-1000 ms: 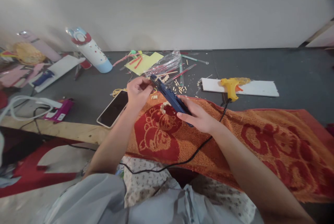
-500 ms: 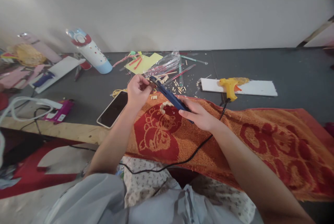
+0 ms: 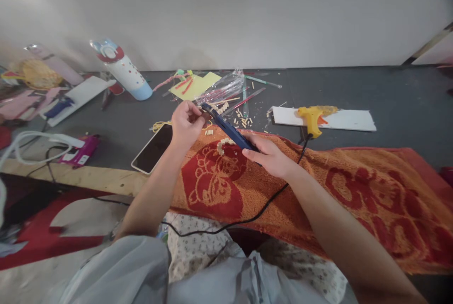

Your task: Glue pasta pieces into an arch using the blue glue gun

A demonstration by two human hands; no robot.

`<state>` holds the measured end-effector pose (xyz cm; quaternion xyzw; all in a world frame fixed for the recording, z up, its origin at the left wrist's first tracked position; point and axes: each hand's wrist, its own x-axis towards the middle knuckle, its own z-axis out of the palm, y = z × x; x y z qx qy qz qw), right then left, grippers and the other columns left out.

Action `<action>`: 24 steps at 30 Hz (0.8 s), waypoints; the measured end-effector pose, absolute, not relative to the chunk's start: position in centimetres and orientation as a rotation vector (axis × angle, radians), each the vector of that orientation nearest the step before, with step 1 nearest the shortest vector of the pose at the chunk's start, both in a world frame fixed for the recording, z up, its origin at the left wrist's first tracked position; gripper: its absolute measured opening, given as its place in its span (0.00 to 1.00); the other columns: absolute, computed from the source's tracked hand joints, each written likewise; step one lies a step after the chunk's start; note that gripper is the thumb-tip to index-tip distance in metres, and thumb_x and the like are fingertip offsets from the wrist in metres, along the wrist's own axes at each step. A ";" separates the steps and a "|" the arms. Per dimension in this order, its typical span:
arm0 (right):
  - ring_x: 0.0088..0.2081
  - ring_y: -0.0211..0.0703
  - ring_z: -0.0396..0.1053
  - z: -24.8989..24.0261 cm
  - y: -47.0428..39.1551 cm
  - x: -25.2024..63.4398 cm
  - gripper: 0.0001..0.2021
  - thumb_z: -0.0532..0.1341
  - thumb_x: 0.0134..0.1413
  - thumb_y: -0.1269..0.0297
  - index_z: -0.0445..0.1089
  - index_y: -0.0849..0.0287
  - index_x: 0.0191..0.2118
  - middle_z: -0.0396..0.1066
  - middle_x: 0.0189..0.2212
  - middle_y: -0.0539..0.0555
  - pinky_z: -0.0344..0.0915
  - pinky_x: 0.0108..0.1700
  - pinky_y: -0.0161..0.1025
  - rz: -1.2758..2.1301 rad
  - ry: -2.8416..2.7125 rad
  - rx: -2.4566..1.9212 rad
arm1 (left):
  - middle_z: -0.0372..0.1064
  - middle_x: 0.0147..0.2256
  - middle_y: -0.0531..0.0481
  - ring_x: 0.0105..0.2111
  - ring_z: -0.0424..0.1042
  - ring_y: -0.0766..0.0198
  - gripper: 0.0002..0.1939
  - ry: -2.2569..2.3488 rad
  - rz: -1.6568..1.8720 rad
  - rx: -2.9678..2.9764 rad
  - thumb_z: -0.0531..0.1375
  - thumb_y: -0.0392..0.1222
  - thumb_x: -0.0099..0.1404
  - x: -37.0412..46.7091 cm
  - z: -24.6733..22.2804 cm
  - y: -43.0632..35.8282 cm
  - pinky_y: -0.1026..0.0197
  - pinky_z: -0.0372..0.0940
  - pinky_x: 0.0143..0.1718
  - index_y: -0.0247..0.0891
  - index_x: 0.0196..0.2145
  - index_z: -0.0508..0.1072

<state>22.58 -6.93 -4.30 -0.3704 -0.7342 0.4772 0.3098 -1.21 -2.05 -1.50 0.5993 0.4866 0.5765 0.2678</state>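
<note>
My right hand (image 3: pixel 271 155) is wrapped around the lower end of a long, narrow dark-blue hand tool (image 3: pixel 231 130), held slanted over the towel. Its exact kind is unclear. At the tool's upper, darker end, my left hand (image 3: pixel 189 122) is closed in a pinch; what its fingertips hold is too small to make out. Beneath the tool, a curved piece made of small pale bits (image 3: pixel 223 145) lies on the orange and red towel (image 3: pixel 212 179). Several short pale stick pieces (image 3: pixel 242 120) are scattered just beyond the towel's edge.
Left of the towel lies a phone (image 3: pixel 152 149). A yellow glue gun (image 3: pixel 312 120) rests on a white board (image 3: pixel 354 120), its black cord (image 3: pixel 255 219) crossing the towel. Farther back are yellow paper (image 3: pixel 194 88), clear plastic wrapping (image 3: pixel 226 86) and a bottle (image 3: pixel 123 70). A magenta box (image 3: pixel 81 150) sits left.
Almost nothing differs. Both hands keep their hold on the tool, with only a very slight shift of my left hand and the tool's tip to the left.
</note>
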 end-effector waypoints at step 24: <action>0.57 0.58 0.65 -4.4 -6.9 22.7 0.25 0.57 0.58 0.44 0.69 0.58 0.53 0.71 0.49 0.60 0.59 0.60 0.56 1.311 -1.911 -0.926 | 0.58 0.21 0.59 0.18 0.63 0.72 0.12 1.327 1.488 1.736 0.57 0.30 0.51 -0.9 -1.7 -2.4 0.66 0.58 0.18 0.41 0.25 0.55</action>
